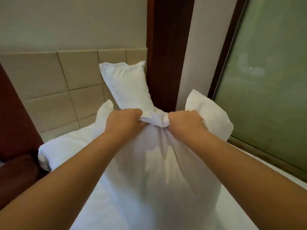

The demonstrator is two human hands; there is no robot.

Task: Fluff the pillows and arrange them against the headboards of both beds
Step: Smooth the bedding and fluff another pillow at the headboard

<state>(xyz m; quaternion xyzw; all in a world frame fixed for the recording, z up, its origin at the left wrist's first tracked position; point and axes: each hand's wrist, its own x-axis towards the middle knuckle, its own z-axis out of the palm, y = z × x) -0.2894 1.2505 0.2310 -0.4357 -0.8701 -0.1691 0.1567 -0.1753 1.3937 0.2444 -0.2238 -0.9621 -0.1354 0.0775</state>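
Observation:
I hold a white pillow (pixel 159 163) up in front of me over the bed. My left hand (pixel 123 121) and my right hand (pixel 184 122) are both clenched on its bunched top edge, close together, with the two corners flaring out on either side. A second white pillow (pixel 126 83) stands upright behind it, leaning against the beige padded headboard (pixel 49 83) in the right corner. A third white pillow (pixel 66 148) lies flat on the bed at the left, under my left forearm.
A dark wooden post (pixel 166 55) rises right of the headboard. A frosted glass panel (pixel 269 80) with a wooden sill borders the bed on the right. A dark red wooden piece (pixel 15 130) stands at the left. White bedsheet (pixel 282 188) shows at lower right.

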